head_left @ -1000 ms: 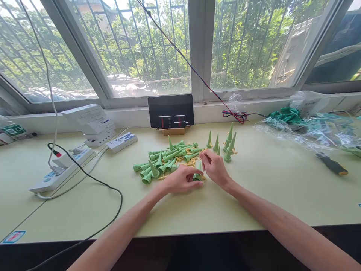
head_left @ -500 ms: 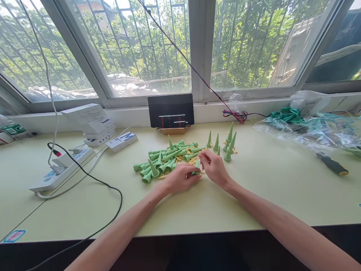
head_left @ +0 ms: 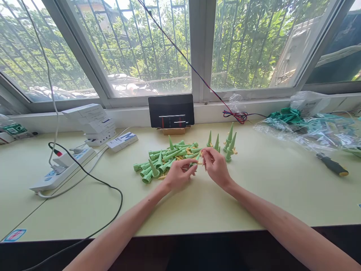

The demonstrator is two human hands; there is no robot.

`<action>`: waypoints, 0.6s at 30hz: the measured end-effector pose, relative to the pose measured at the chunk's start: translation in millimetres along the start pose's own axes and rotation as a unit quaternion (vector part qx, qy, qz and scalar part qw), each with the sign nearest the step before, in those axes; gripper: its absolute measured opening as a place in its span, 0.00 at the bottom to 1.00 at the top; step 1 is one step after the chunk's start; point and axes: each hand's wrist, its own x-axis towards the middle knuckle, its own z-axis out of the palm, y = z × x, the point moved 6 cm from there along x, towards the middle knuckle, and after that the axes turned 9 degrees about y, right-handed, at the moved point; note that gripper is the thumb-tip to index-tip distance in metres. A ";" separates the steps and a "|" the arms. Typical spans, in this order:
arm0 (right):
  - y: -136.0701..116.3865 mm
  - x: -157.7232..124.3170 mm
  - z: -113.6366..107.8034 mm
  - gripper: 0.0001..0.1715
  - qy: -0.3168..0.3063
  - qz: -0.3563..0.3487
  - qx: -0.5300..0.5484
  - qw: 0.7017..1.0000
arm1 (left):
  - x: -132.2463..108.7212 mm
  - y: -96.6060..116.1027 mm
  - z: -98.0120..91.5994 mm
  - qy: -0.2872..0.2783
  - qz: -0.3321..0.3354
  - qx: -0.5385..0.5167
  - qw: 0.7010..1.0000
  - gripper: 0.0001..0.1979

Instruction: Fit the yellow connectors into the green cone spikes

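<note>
A heap of green plastic cone spikes (head_left: pixel 166 158) mixed with small yellow pieces lies on the pale green table (head_left: pixel 254 195). My left hand (head_left: pixel 178 175) is closed on one green cone spike (head_left: pixel 194 161), lifted just above the table at the heap's right edge. My right hand (head_left: pixel 214 165) is pinched on a small yellow piece (head_left: pixel 200 163) at that cone's side. The two hands nearly touch. Several green cones (head_left: pixel 229 145) stand upright just behind my right hand.
A dark phone (head_left: pixel 171 110) leans on a wooden stand at the window sill. A white power strip (head_left: pixel 60 169) with black cable, and white boxes (head_left: pixel 93 122) sit left. Plastic bags (head_left: pixel 307 130) and a screwdriver (head_left: pixel 332 165) lie right. Red-black wires (head_left: pixel 238 116) hang by the sill.
My left hand has lifted the green cone off the table and tilted it toward my right hand. My right hand has risen slightly and pinches a yellow piece against it.
</note>
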 end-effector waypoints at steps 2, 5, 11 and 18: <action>-1.4 -0.5 -1.0 0.19 0.007 -0.004 0.006 1.000 | 1.5 1.3 -2.0 0.010 -0.022 -0.055 0.998 0.20; -1.2 -1.0 -1.6 0.20 0.012 -0.007 0.001 1.000 | 4.5 1.1 -5.7 0.019 -0.056 -0.126 0.990 0.20; 0.2 -0.4 -2.1 0.20 0.021 -0.019 -0.003 1.000 | 6.8 -8.4 -5.5 -0.005 -0.117 -0.256 0.960 0.20; -2.5 -0.4 -0.1 0.18 0.015 -0.037 0.017 0.999 | 4.5 -7.2 -0.1 -0.050 -0.126 -0.314 0.940 0.20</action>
